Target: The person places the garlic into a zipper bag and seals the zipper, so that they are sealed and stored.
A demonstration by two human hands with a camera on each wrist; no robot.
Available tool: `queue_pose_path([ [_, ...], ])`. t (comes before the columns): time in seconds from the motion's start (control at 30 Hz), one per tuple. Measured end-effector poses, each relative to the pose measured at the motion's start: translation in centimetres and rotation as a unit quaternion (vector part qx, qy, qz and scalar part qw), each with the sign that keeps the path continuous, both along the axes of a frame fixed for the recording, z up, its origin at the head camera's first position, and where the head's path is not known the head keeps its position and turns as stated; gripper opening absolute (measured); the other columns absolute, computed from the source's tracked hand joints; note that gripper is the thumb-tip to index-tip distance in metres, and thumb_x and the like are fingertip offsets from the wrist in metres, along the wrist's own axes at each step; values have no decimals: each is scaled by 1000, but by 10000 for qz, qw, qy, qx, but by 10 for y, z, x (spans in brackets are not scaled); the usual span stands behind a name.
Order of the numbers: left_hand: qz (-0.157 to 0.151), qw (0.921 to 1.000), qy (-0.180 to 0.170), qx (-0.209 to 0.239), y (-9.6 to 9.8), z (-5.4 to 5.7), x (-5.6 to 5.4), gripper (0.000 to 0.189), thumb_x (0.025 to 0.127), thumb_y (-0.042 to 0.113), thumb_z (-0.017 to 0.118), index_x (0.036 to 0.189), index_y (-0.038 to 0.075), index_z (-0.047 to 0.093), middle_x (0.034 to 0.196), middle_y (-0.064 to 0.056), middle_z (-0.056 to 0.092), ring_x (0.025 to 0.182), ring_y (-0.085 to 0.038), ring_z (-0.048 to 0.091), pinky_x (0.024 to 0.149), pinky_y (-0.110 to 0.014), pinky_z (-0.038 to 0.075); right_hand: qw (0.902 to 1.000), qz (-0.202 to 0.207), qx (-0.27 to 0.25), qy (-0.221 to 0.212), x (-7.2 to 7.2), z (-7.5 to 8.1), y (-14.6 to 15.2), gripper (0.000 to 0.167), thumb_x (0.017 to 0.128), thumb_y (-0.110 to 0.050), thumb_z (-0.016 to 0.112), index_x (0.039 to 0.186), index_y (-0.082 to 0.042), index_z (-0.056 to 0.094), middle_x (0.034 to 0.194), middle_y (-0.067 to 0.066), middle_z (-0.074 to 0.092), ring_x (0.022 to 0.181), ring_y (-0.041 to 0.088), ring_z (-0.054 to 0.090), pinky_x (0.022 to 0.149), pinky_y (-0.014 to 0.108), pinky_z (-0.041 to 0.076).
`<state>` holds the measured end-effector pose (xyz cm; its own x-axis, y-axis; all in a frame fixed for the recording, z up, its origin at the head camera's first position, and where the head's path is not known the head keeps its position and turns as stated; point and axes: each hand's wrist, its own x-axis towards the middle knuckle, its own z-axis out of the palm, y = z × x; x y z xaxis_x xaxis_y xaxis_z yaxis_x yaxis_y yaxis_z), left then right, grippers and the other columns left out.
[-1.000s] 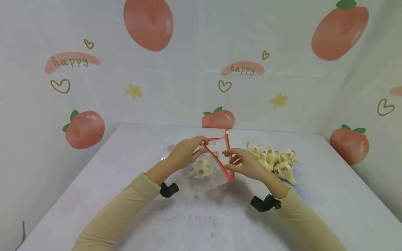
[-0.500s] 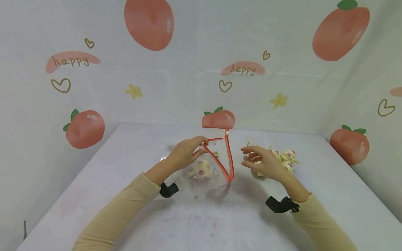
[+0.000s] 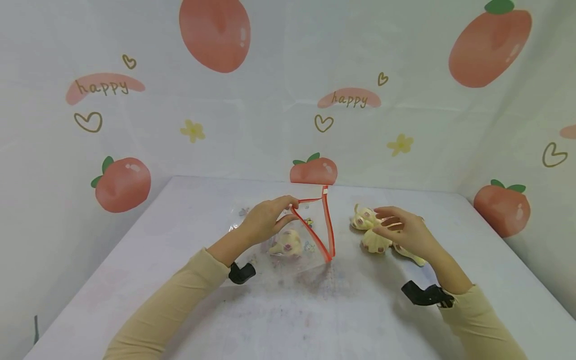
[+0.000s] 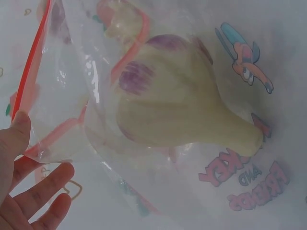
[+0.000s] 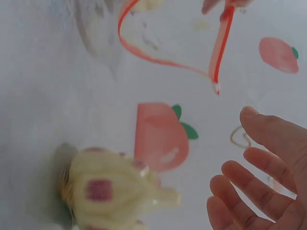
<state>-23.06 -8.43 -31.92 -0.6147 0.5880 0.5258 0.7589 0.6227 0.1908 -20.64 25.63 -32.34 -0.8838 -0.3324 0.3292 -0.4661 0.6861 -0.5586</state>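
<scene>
My left hand pinches the red-edged rim of a clear zip bag, whose mouth gapes to the right. One garlic bulb, cream with purple patches, lies inside it; through the plastic in the left wrist view, this bulb shows large beside cartoon prints. Over on the right, my right hand hovers at a pile of loose garlic bulbs, fingers loosely bent and holding nothing. It hides part of the pile. In the right wrist view a garlic bulb sits apart from the fingers.
The white table has faint dark smudges in front of the bag. Behind it hangs a white cloth printed with peach-like fruit, hearts and "happy". Each wrist carries a black camera mount.
My right hand has left the bag's mouth and moved right, to above the loose garlic bulbs. My left hand and the bag have stayed in place.
</scene>
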Motion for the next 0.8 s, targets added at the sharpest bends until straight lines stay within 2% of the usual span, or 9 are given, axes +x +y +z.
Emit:
queue_pose_path([
  [0.1,-24,10000,18,22,0,-1,-1,31,87,22,65,111,7,54,101,-5,68,86,-18,68,73,-30,54,9998,-197,60,4,0,0,12,42,84,-14,69,122,1,56,112,21,64,87,3,62,74,23,54],
  [0.17,-41,10000,26,37,0,-1,-1,31,87,22,65,111,7,54,101,-5,68,86,-18,68,74,-30,54,9993,-333,35,-156,-1,-2,21,43,85,-16,68,123,1,55,113,23,63,84,-9,56,68,22,54],
  [0.23,-54,10000,41,32,0,-2,-2,31,87,21,66,112,7,54,101,-5,68,86,-18,68,74,-30,54,9985,-455,6,-313,-1,-4,30,45,86,-18,67,124,0,54,114,25,62,83,-16,51,64,21,54],
  [0.3,-70,10000,47,38,0,-2,-2,31,87,21,66,111,7,54,101,-5,67,86,-18,68,73,-30,54,9978,-541,24,-375,-1,-7,38,46,87,-19,67,125,1,53,114,26,61,82,-16,51,62,20,54],
  [0.47,-89,9999,56,72,-1,-4,-2,30,86,19,67,110,7,54,100,-5,67,84,-18,67,70,-30,53,9966,-779,217,-160,1,-12,53,44,86,-20,67,123,1,55,110,26,63,87,4,61,69,16,51],
  [0.63,-70,9999,56,68,-1,-5,-3,30,85,18,67,110,8,54,100,-5,67,83,-18,67,69,-29,53,9950,-914,274,-286,4,-16,62,46,87,-22,67,124,1,54,115,26,61,95,20,62,72,11,46],
  [0.8,-6,10000,-17,40,-1,-4,-1,29,87,19,66,111,8,54,100,-4,67,80,-18,66,67,-28,52,9932,-951,346,-574,5,-22,66,52,87,-25,66,128,3,49,124,28,55,105,42,57,77,34,55],
])
